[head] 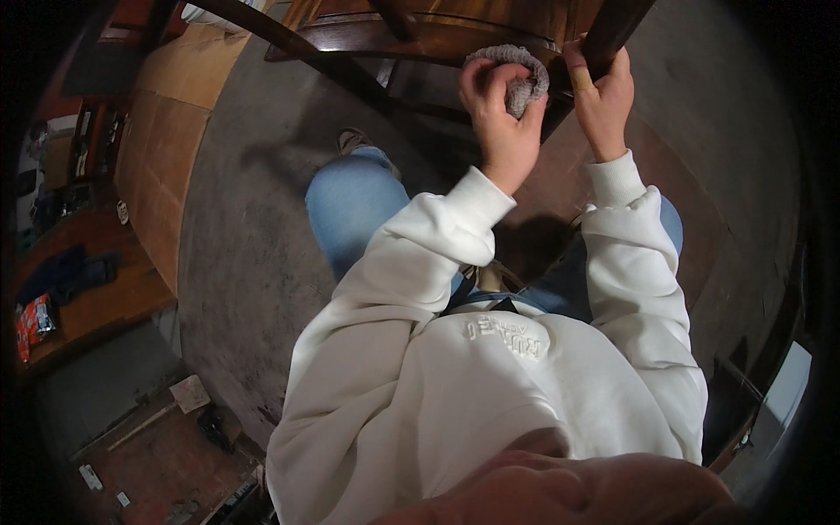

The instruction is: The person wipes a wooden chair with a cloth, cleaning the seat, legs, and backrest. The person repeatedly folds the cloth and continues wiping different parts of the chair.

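Observation:
A crumpled grey knit cloth (525, 79) is bunched in the fingers of my left hand (502, 125), against the curved front rail of a dark, glossy wooden furniture piece, probably a chair (420, 46). To the right, my right hand (600, 98) grips a thick dark wooden post (613, 33) of the same piece near the rail's end. A tan strip, like a plaster, wraps my right thumb. Slanting wooden members cross the top of the view, and lower bars sit in shadow beneath the rail. The far side of the piece is cut off by the frame.
Grey floor surrounds my bent knees, with a brown sheet (682, 170) on it at right. Brown panels (164, 131) stretch along the left. Beyond them, a wooden surface (125, 289) carries dark cloth and a red packet (36, 325). A small block (190, 394) lies lower left.

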A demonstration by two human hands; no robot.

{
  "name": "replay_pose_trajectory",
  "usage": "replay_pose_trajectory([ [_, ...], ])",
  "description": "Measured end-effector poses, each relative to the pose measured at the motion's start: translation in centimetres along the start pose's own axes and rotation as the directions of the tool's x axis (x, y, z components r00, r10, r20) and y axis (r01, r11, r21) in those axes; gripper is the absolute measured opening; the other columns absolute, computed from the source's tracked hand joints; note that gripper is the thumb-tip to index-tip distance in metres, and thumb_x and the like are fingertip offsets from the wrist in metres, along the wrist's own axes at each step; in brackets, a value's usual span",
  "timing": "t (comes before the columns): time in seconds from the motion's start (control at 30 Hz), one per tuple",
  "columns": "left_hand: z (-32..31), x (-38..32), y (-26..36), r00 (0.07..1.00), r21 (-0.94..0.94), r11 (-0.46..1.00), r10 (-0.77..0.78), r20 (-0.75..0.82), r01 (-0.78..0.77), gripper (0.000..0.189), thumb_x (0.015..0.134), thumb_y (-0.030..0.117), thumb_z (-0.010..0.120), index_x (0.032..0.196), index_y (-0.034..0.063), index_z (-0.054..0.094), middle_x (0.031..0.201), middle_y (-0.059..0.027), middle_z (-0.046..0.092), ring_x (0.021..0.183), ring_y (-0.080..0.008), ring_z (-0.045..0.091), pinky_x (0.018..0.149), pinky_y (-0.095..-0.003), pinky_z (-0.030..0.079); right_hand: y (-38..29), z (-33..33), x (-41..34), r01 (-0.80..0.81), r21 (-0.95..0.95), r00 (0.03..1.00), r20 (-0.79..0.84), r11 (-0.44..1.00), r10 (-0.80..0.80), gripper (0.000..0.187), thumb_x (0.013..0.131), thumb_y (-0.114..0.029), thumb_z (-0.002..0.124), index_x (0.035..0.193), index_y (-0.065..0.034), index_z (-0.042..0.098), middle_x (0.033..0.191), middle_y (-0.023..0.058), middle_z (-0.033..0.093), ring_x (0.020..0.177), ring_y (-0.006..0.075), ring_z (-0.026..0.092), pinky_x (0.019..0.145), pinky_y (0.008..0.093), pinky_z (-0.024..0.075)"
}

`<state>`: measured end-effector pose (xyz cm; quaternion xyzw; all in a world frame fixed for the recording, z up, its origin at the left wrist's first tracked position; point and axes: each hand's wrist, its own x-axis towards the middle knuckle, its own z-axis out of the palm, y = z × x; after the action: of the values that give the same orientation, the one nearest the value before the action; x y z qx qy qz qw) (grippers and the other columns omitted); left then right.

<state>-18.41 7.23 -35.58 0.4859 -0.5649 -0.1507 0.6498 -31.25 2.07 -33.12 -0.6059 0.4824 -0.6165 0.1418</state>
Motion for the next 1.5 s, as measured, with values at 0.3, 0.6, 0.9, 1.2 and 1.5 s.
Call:
replay_pose_trajectory([
  [0.3, -5.8, 4.4, -5.1, 0.981, 0.23, 0.96, 0.182, -0.073, -0.161, 0.041, 0.07, 0.0, 0.073, 0.107, 0.0122, 0.059, 0.123, -0.0121, 0.046, 0.116, -0.0343, 0.049, 0.101, -0.041, 0.039, 0.7, -0.4, 0.0, 0.03, 0.06, 0.998, 0.05, 0.998, -0.033, 0.033, 0.089, -0.022, 0.074, 0.11, -0.0019, 0.06, 0.095, 0.0053, 0.068, 0.087, 0.0138, 0.064, 0.079, 0.0277, 0.0504],
  [0.6, -11.8, 10.1, -2.5, 0.919, 0.312, 0.942, 0.23, -0.321, -0.127, 0.037, 0.082, 0.016, 0.067, 0.117, 0.0127, 0.057, 0.125, -0.0124, 0.044, 0.116, -0.0298, 0.047, 0.097, -0.0416, 0.042, 0.0, -0.2, 0.1, 0.019, 0.035, 0.999, 0.043, 0.999, -0.021, 0.028, 0.089, -0.019, 0.073, 0.108, -0.0031, 0.06, 0.092, 0.005, 0.069, 0.086, 0.0137, 0.065, 0.079, 0.028, 0.0511],
  [0.9, -8.6, 13.0, -0.7, 0.857, 0.613, 0.65, 0.508, 0.089, -0.449, 0.035, 0.076, 0.005, 0.068, 0.109, 0.0164, 0.069, 0.129, -0.0144, 0.035, 0.117, -0.0349, 0.04, 0.099, -0.0408, 0.04, -1.3, -0.2, 0.4, 0.005, -0.009, 0.999, 0.04, 1.0, -0.005, 0.028, 0.088, -0.019, 0.073, 0.106, -0.0035, 0.059, 0.093, 0.0067, 0.07, 0.085, 0.0166, 0.067, 0.078, 0.0293, 0.0515],
  [1.2, -9.2, 8.8, -1.9, 0.974, 0.561, 0.825, -0.065, 0.217, -0.07, 0.034, 0.066, 0.006, 0.072, 0.099, 0.0166, 0.074, 0.116, -0.0097, 0.049, 0.106, -0.0325, 0.055, 0.089, -0.0378, 0.05, -1.1, -0.5, 0.5, -0.006, 0.042, 0.998, 0.07, 0.999, 0.003, 0.028, 0.089, -0.02, 0.071, 0.108, -0.0034, 0.058, 0.091, 0.0061, 0.068, 0.084, 0.0166, 0.065, 0.078, 0.0297, 0.0507],
  [1.5, -17.9, 12.8, -4.3, 0.964, 0.369, 0.909, -0.247, 0.096, 0.196, 0.038, 0.078, 0.008, 0.069, 0.116, 0.0044, 0.068, 0.115, -0.0136, 0.066, 0.106, -0.0238, 0.062, 0.094, -0.0333, 0.047, -0.6, -0.4, 0.1, -0.037, 0.022, 0.996, 0.081, 0.999, 0.035, 0.027, 0.089, -0.015, 0.07, 0.109, -0.0027, 0.058, 0.093, 0.0052, 0.068, 0.086, 0.0145, 0.065, 0.081, 0.0285, 0.0503],
])
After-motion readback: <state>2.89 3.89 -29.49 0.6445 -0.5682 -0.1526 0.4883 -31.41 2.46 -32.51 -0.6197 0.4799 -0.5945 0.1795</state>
